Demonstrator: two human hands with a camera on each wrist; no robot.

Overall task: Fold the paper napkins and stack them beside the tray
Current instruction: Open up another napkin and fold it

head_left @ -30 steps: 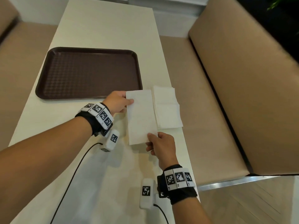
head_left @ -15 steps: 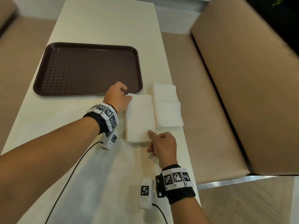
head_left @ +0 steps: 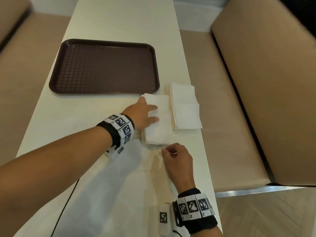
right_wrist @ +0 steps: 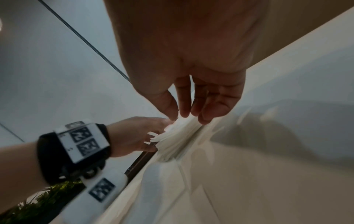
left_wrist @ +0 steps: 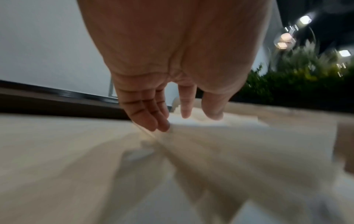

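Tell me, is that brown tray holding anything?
Empty. The head view shows the tray with only its bare textured floor; both napkin piles lie beside it on the table.

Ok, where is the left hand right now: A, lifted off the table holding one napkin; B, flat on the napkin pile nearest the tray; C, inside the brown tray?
B: the left hand lies with straight fingers on the near napkin pile, just below the tray corner.

A dark brown tray [head_left: 104,65] lies flat on the table. Just beside its near right corner sits a white napkin pile [head_left: 159,124], with a second napkin stack [head_left: 185,108] alongside to the right.
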